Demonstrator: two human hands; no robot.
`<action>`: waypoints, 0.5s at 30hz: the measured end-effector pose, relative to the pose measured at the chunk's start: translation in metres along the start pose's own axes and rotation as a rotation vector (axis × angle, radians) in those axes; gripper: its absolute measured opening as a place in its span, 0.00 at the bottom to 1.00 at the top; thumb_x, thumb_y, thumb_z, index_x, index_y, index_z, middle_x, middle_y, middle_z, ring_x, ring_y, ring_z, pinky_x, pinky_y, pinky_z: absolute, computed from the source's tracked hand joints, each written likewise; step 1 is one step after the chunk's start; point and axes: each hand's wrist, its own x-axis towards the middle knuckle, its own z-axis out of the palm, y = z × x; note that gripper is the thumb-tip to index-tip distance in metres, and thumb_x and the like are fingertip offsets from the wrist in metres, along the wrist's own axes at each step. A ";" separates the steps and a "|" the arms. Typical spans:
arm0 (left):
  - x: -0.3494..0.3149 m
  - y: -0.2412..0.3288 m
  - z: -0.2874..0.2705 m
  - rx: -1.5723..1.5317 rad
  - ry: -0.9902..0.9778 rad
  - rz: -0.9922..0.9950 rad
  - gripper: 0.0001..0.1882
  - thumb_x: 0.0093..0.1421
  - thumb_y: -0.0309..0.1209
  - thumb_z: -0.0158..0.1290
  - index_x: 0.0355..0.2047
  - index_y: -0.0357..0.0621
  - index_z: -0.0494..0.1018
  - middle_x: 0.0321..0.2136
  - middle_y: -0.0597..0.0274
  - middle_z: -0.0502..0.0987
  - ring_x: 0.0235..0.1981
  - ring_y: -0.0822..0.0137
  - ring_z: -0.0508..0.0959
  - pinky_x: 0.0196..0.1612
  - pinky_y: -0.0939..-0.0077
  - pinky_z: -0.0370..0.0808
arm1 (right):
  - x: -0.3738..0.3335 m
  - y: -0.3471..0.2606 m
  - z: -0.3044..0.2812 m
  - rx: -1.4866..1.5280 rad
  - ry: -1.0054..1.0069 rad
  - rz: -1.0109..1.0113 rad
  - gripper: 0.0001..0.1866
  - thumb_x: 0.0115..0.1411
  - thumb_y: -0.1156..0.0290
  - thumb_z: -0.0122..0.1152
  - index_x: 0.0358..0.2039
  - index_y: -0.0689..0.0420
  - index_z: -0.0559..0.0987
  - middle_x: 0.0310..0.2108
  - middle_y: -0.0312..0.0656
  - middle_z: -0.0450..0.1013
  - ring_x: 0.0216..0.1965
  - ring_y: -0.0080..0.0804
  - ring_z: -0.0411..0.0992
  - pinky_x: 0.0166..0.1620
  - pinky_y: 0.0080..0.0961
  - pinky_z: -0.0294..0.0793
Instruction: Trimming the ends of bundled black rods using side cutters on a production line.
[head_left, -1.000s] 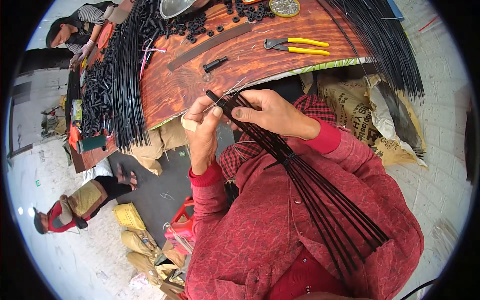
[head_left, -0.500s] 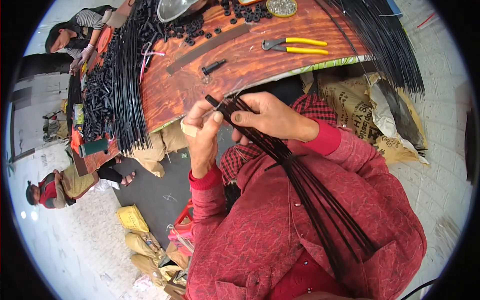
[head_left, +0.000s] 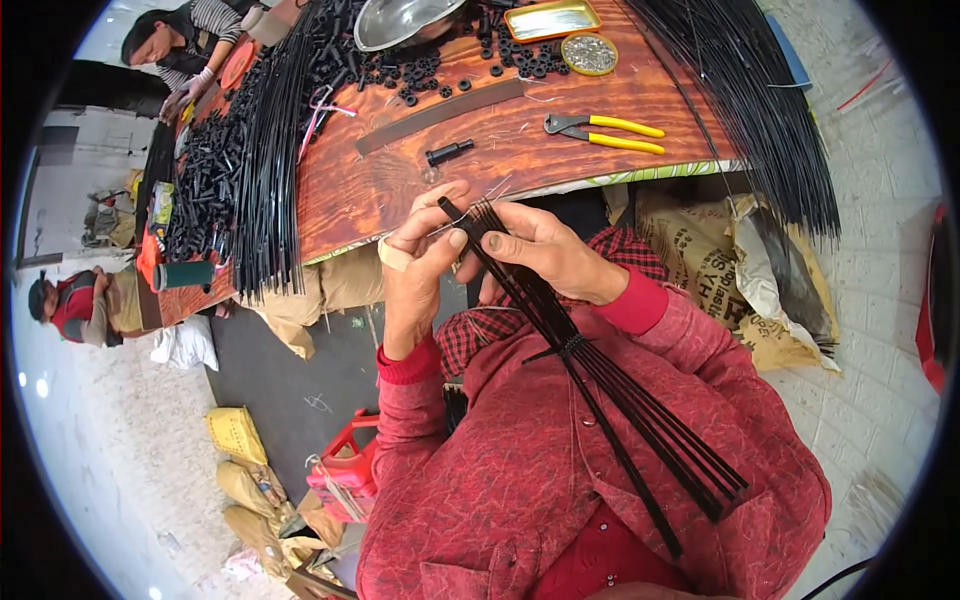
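A bundle of thin black rods, which look like umbrella ribs, slants across the front of my red jacket, tied partway down with a black band. My right hand is closed around its upper part, thumb on top. At the upper end, my left hand, with a plaster on one finger, pinches around a thicker black tip. Fine silvery wire sticks out between the two hands. Exactly what the left fingertips press on is partly hidden.
On the wooden table lie yellow-handled nippers, a black plastic tube piece, a flat bar, a metal bowl and a dish of small metal parts. Black rods hang over its edge. Two other people are at left.
The whole view has shifted a little. My hands keep their hold at the bundle's top, the left fingers slightly altered. The lower rods now lie in two separate groups.
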 end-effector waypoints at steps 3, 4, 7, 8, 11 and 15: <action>0.002 0.002 -0.005 0.037 0.018 0.014 0.12 0.56 0.18 0.54 0.41 0.33 0.77 0.54 0.55 0.72 0.44 0.68 0.77 0.49 0.70 0.74 | 0.007 -0.004 0.008 -0.025 0.011 -0.006 0.21 0.70 0.59 0.52 0.54 0.62 0.68 0.36 0.46 0.77 0.29 0.30 0.77 0.34 0.23 0.79; -0.001 0.005 -0.006 0.048 0.032 0.035 0.12 0.56 0.18 0.54 0.41 0.33 0.77 0.54 0.55 0.72 0.44 0.68 0.77 0.49 0.70 0.74 | 0.009 -0.002 0.011 -0.033 -0.015 -0.010 0.21 0.70 0.59 0.52 0.54 0.62 0.68 0.36 0.46 0.77 0.29 0.30 0.77 0.34 0.23 0.79; -0.009 0.006 -0.007 0.009 0.079 -0.087 0.12 0.57 0.17 0.53 0.43 0.33 0.75 0.50 0.61 0.73 0.25 0.75 0.74 0.29 0.79 0.73 | 0.013 0.007 0.010 -0.091 0.112 0.088 0.16 0.70 0.61 0.50 0.50 0.61 0.69 0.33 0.44 0.77 0.26 0.28 0.76 0.32 0.22 0.78; -0.010 0.002 -0.008 0.013 0.093 -0.060 0.12 0.58 0.17 0.53 0.44 0.33 0.74 0.49 0.62 0.73 0.20 0.77 0.71 0.24 0.81 0.71 | 0.014 0.009 0.011 -0.130 0.123 0.093 0.15 0.70 0.62 0.50 0.49 0.60 0.69 0.32 0.44 0.78 0.25 0.27 0.76 0.31 0.22 0.77; -0.008 0.001 0.004 -0.096 0.078 -0.043 0.09 0.57 0.21 0.55 0.38 0.35 0.77 0.49 0.61 0.74 0.34 0.76 0.75 0.36 0.80 0.74 | 0.004 0.003 0.015 -0.109 0.221 0.103 0.16 0.70 0.61 0.50 0.48 0.60 0.70 0.30 0.45 0.77 0.22 0.28 0.75 0.28 0.21 0.76; -0.009 -0.003 -0.002 -0.071 -0.014 0.052 0.09 0.61 0.21 0.53 0.42 0.34 0.75 0.51 0.62 0.70 0.32 0.76 0.75 0.37 0.79 0.75 | 0.003 0.007 0.019 -0.153 0.177 0.013 0.17 0.69 0.59 0.52 0.48 0.61 0.70 0.28 0.46 0.76 0.20 0.29 0.74 0.26 0.21 0.75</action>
